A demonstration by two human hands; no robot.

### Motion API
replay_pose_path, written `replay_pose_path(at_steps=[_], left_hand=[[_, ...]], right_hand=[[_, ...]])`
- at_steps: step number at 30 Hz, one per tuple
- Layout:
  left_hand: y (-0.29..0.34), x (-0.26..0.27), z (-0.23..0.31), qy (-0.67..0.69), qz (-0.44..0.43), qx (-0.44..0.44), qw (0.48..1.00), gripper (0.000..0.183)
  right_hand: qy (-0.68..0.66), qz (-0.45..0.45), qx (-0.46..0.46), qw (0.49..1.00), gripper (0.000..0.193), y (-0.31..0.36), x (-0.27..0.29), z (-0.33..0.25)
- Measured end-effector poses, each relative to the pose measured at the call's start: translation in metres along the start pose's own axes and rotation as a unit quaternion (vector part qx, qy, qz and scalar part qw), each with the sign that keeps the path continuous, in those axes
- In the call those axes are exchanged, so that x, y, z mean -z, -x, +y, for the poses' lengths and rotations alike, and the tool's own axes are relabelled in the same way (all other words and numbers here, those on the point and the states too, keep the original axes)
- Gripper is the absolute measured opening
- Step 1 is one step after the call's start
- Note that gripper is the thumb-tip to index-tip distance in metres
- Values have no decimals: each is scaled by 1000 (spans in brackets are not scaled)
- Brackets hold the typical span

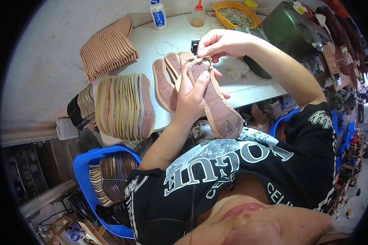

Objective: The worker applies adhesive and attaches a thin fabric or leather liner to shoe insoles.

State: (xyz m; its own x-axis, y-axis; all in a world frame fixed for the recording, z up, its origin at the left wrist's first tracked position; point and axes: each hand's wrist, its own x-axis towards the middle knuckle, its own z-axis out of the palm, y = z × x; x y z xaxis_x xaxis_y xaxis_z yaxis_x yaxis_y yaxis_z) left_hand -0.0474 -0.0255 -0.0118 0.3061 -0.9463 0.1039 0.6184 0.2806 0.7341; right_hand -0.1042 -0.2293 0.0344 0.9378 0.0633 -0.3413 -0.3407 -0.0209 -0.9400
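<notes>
Insole held in two hands, just over the near edge of the bench

One long pink-brown insole (218,102) with a pale rim is up in the air on a slant. Its top end is over the white bench (145,43), and its wide low end is past the bench, near the black shirt (310,139). The left hand (194,94) holds it near the top. Its thumb lies flat on the checked face, and the other fingers wrap behind. The right hand (223,43) is at the top end, with thumb and finger pinched close on the thin edge there.

Just left of the left hand, a few loose insoles (162,87) lie on the bench. Next to them is a long row of insoles (124,108) with yellow rims, standing close together. Behind that row is a pile of tan pieces (110,49), all lined up like slices of bread.

At the back are a white bottle (158,14) with a blue label, a see-through bottle (198,17) with a red tip, and a yellow basket (219,17) full of thin loops. A blue tub (82,167) sits low on the left, with more stacked pieces (114,175) inside.
</notes>
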Motion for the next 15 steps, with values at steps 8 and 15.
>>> replay_pose_path(at_steps=[8, 15], left_hand=[[2, 0, 2, 23, -10, 16, 1000, 26], [0, 3, -2, 8, -8, 29, 1000, 27]], right_hand=[[-149, -44, 61, 986, 15, -11, -1, 26], [-128, -17, 46, 991, 15, -10, -2, 26]])
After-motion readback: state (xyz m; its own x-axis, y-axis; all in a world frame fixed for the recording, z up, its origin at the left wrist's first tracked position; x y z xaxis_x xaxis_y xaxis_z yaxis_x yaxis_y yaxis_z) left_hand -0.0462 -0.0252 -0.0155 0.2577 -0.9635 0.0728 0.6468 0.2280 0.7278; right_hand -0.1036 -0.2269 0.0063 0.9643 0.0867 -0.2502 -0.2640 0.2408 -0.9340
